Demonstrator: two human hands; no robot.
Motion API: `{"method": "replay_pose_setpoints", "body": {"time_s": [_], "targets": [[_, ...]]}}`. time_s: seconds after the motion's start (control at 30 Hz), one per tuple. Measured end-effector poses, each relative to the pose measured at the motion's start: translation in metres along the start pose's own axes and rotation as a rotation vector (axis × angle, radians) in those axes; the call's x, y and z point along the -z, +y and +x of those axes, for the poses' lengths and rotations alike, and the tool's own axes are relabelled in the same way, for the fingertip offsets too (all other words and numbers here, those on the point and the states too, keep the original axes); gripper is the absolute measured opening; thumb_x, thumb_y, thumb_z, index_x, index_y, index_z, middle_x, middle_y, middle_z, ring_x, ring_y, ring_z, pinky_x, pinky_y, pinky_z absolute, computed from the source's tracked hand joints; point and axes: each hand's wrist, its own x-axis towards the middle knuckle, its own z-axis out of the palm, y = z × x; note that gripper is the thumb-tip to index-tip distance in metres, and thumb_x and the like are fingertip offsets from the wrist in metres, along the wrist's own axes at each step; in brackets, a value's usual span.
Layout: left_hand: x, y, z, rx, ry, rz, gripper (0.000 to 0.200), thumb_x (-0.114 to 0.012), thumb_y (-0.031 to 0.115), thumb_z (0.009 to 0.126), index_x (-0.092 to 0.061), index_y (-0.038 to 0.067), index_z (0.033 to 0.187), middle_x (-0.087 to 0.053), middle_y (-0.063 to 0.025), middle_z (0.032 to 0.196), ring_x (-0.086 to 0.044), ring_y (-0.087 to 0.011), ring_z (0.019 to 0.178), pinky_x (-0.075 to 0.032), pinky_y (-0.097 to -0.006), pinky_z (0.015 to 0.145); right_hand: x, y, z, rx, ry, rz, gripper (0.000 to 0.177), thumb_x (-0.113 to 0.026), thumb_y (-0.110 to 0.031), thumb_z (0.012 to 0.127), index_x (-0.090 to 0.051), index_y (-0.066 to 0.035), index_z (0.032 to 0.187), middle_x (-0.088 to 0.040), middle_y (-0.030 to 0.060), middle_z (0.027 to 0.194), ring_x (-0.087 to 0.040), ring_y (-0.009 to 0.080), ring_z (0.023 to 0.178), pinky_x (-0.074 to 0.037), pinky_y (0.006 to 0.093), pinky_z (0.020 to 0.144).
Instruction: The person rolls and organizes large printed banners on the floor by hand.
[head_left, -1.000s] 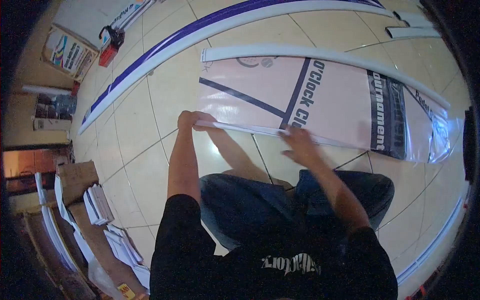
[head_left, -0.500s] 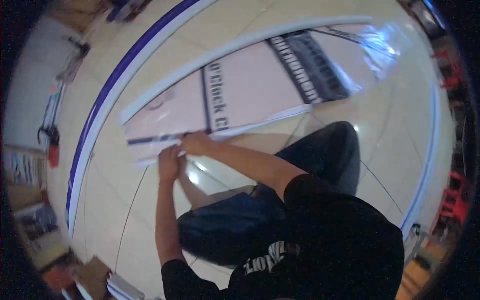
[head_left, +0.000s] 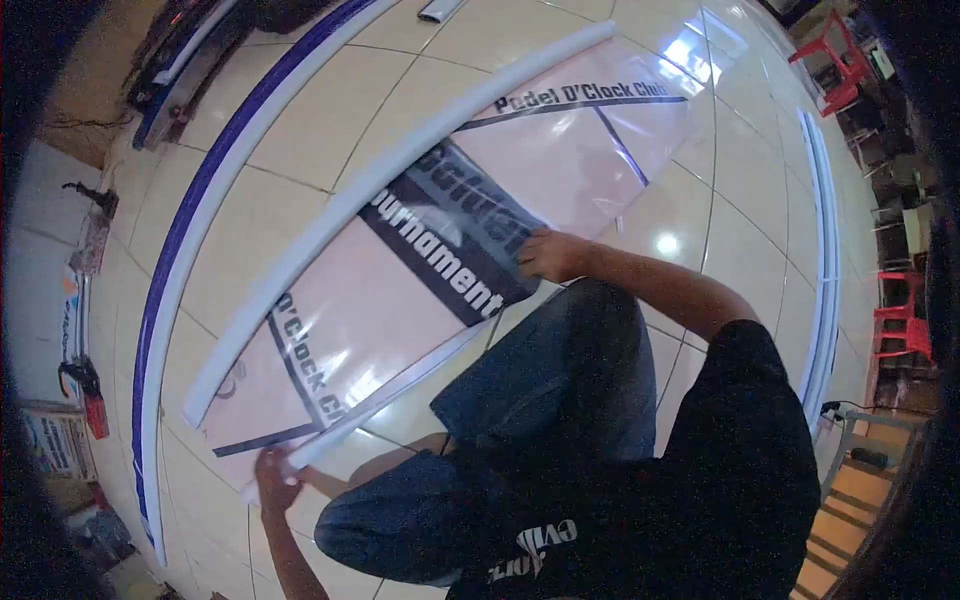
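A long pale pink printed banner (head_left: 390, 270) lies across the floor in front of my crossed legs. Dark bands and lettering run across it, and its far edge is rolled into a thick white roll (head_left: 330, 225). At the banner's lower left corner, my left hand (head_left: 277, 480) is closed around the narrow white folded near edge (head_left: 400, 383). My right hand (head_left: 553, 255) grips the near edge beside the dark "Tournament" band, its fingers bent over the sheet. Near that hand the edge lifts slightly off the tiles.
A long purple and white strip (head_left: 215, 170) curves along the left side. White lengths (head_left: 828, 270) lie on the tiles at right. Red plastic chairs (head_left: 900, 318) and a metal rack (head_left: 865, 480) stand at the right edge. Boards and shelves line the left wall.
My right hand has moved right, away from my left hand, to the dark band. My left hand stays at the lower left corner. The banner's far right end shows more plainly.
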Motion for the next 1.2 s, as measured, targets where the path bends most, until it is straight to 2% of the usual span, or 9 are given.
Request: {"method": "replay_pose_setpoints", "body": {"time_s": [0.1, 0.17, 0.3, 0.37, 0.4, 0.77, 0.87, 1.0, 1.2], "targets": [[0.051, 0.154, 0.102, 0.072, -0.241, -0.335, 0.077, -0.080, 0.029, 0.064, -0.047, 0.006, 0.130, -0.049, -0.0161, 0.135, -0.043, -0.0365, 0.126, -0.033, -0.0475, 0.105, -0.020, -0.002, 0.025, 0.038, -0.057, 0.066, 0.022, -0.059, -0.016, 0.076, -0.059, -0.011, 0.097, -0.055, 0.0068, 0.096, -0.055, 0.0255, 0.100, -0.044, 0.0416, 0.088], [0.039, 0.209, 0.154, -0.116, -0.104, -0.261, 0.048, -0.071, 0.024, 0.075, -0.058, 0.005, 0.117, -0.061, -0.0178, 0.115, -0.057, -0.0364, 0.107, -0.044, -0.0440, 0.095, -0.025, -0.005, 0.036, 0.058, -0.066, 0.071, 0.024, -0.058, -0.017, 0.077, -0.060, -0.010, 0.101, -0.057, 0.0078, 0.099, -0.056, 0.0262, 0.101, -0.044, 0.0416, 0.088], [0.006, 0.213, 0.185, -0.021, -0.277, -0.144, 0.021, -0.057, 0.021, 0.086, -0.066, 0.007, 0.100, -0.066, -0.0173, 0.100, -0.060, -0.0372, 0.099, -0.047, -0.0454, 0.089, -0.039, 0.037, -0.013, 0.178, 0.265, 0.117, 0.031, -0.055, -0.016, 0.082, -0.060, -0.010, 0.112, -0.060, 0.0100, 0.115, -0.057, 0.0274, 0.109, -0.046, 0.0402, 0.095], [0.008, 0.211, 0.172, -0.039, -0.029, -0.297, 0.027, -0.048, 0.026, 0.092, -0.066, 0.007, 0.100, -0.065, -0.0173, 0.100, -0.061, -0.0370, 0.094, -0.048, -0.0470, 0.085, -0.039, 0.075, -0.077, -0.030, 0.107, 0.087, 0.036, -0.053, -0.016, 0.085, -0.059, -0.009, 0.120, -0.057, 0.0102, 0.127, -0.053, 0.0256, 0.118, -0.042, 0.0394, 0.102], [0.000, 0.188, 0.164, 0.025, -0.078, -0.333, 0.027, -0.048, 0.026, 0.091, -0.067, 0.008, 0.100, -0.066, -0.0176, 0.098, -0.061, -0.0371, 0.092, -0.048, -0.0473, 0.083, -0.070, 0.107, -0.118, -0.010, 0.326, 0.047, 0.035, -0.053, -0.016, 0.085, -0.060, -0.008, 0.118, -0.058, 0.0091, 0.126, -0.054, 0.0256, 0.117, -0.042, 0.0406, 0.102], [-0.056, 0.143, 0.143, 0.308, -0.124, 0.080, 0.012, -0.057, 0.014, 0.086, -0.065, 0.006, 0.090, -0.065, -0.0171, 0.089, -0.063, -0.0359, 0.082, -0.051, -0.0422, 0.071, -0.049, 0.266, -0.369, -0.818, 0.141, -0.141, 0.039, -0.063, -0.018, 0.081, -0.062, -0.018, 0.120, -0.059, 0.0005, 0.128, -0.052, 0.0213, 0.123, -0.035, 0.0461, 0.104], [-0.054, 0.162, 0.138, 0.535, 0.029, -0.026, 0.016, -0.065, 0.017, 0.084, -0.067, 0.002, 0.091, -0.067, -0.0174, 0.090, -0.064, -0.0362, 0.083, -0.051, -0.0426, 0.074, -0.043, 0.336, -0.426, -0.892, 0.273, 0.297, 0.034, -0.064, -0.002, 0.078, -0.067, -0.009, 0.111, -0.065, 0.0105, 0.117, -0.060, 0.0257, 0.111, -0.046, 0.0383, 0.096], [-0.058, 0.151, 0.142, 0.695, 0.006, -0.128, 0.015, -0.068, 0.017, 0.082, -0.071, 0.004, 0.090, -0.069, -0.0171, 0.093, -0.066, -0.0313, 0.089, -0.050, -0.0396, 0.083, -0.017, 0.392, -0.452, -1.032, 0.190, 1.136, 0.026, -0.061, -0.015, 0.089, -0.064, -0.004, 0.112, -0.067, 0.0036, 0.106, -0.062, 0.0168, 0.099, -0.048, 0.0335, 0.089], [-0.026, 0.104, 0.143, 0.605, -0.301, -0.285, 0.025, -0.056, 0.024, 0.087, -0.068, 0.002, 0.090, -0.067, -0.0140, 0.091, -0.064, -0.0279, 0.090, -0.050, -0.0377, 0.085, -0.011, 0.423, -0.429, -1.345, 0.135, 1.002, 0.043, -0.061, -0.025, 0.089, -0.052, -0.004, 0.126, -0.062, 0.0064, 0.108, -0.058, 0.0171, 0.099, -0.048, 0.0337, 0.085]]}}
